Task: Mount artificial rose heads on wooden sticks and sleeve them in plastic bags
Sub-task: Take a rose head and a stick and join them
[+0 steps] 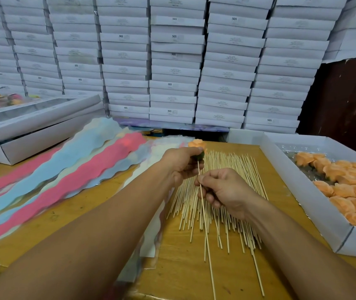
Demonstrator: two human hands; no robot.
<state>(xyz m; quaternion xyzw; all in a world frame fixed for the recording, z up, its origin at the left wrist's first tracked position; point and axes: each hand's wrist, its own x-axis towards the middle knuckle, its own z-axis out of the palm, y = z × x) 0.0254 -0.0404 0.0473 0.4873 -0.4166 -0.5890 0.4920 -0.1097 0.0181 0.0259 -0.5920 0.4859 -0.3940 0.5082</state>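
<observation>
My left hand (181,163) grips an orange rose head (197,145) by its green base, petals pointing away from me. My right hand (222,190) pinches a thin wooden stick (205,226) near its upper end. The stick's tip meets the green base, and its long tail runs down toward me. Both hands hover over a spread pile of wooden sticks (227,191) on the wooden table (68,219). A white box (307,191) at the right holds several more orange rose heads (350,187).
Pink, blue and pale plastic bags (68,169) fan out across the table's left side. A lidded white box (32,131) sits at the far left, with coloured roses behind it. Stacks of white boxes (172,61) wall off the back.
</observation>
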